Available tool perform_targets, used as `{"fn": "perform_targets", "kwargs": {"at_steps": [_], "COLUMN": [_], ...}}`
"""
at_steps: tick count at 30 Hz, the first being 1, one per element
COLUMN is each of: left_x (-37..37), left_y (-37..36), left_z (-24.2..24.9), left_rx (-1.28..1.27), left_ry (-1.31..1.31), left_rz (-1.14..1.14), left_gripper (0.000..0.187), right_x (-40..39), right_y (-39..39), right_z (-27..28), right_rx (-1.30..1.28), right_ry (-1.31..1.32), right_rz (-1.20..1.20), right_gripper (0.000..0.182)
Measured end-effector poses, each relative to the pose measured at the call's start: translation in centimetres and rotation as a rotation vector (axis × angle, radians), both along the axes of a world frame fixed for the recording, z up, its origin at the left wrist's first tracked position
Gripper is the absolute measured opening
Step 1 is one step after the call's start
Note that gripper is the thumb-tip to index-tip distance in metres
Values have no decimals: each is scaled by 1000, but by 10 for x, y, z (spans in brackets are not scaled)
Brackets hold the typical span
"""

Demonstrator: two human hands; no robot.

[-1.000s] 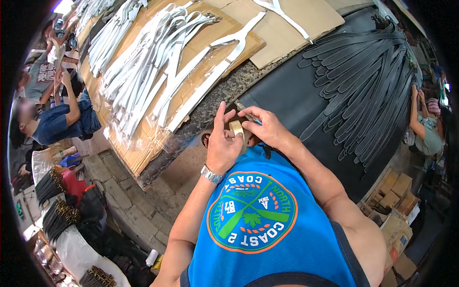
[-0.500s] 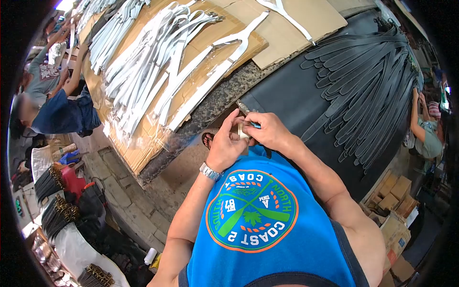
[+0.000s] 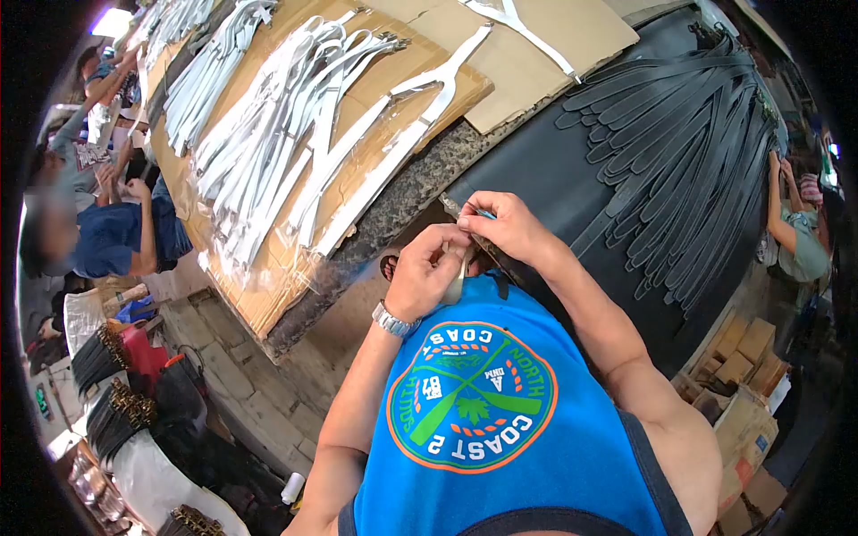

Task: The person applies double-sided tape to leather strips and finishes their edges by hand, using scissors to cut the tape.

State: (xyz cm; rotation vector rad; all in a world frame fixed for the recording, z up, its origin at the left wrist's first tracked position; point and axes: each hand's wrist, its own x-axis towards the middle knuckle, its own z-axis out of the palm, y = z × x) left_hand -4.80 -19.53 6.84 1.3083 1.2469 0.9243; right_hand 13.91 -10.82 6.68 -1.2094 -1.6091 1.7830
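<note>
Clock read from the hands; 12 = top of view. L hand (image 3: 431, 268) curled, fingers bent in, gripping a pale tape roll (image 3: 456, 288); roll is mostly hidden, what shows is low btwn palm and shirt, at approx 6. R hand (image 3: 502, 228) just beside, at 2 of L: thumb + index pinched, fingertips meeting L's fingertips. Sm blue item (image 3: 485, 214) held in R, ID unclear. Can't tell if a tape end is btwn the fingertips. Steel wristwatch (image 3: 394, 320) on L wrist, 7 o'clock. Blue tank top (image 3: 500, 357) w/ round print, 6.

10 o'clock: pile of white elastic straps (image 3: 268, 152) w/ metal clips, on cardboard sheet (image 3: 246, 308) covered in clear plastic. 11: single white Y-strap (image 3: 424, 125), laid flat, well apart from hands. 12: another Y-strap (image 3: 536, 40), on 2nd cardboard piece (image 3: 572, 89). 2: fan of black straps (image 3: 679, 170), rounded ends twd hands, on black-covered table (image 3: 527, 170); its near corner is just by R fingertips.

9: co-worker in navy top (image 3: 116, 237), forearm raised. 3: another person, grey-green top (image 3: 804, 250), arms out twd black straps. 4: cardboard boxes (image 3: 737, 357), stacked. 8: dk strap bundles (image 3: 116, 411) w/ brass-coloured hardware.
</note>
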Motion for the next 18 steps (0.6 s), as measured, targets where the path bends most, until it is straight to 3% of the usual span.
{"fn": "perform_targets", "kwargs": {"at_steps": [3,5,9,12,18], "left_x": [0,-3,-3,-1,0], "left_y": [2,1,-1,-4,-4], "left_z": [9,11,15,23,15], "left_rx": [-93,-224,-204,-264,-210], "left_ry": [-58,-139,-159,-191,-171], "left_rz": [16,32,72,115,69], "left_gripper": [32,36,40,41,43], "right_x": [2,3,20,36,37], "right_y": [2,-4,-17,-27,-47], "right_z": [-2,-2,7,26,6], "right_rx": [-106,-16,140,-128,-133], "right_ry": [31,-7,-168,-104,5], "right_rz": [14,-72,-181,-17,116], "right_gripper": [29,35,43,39,42]}}
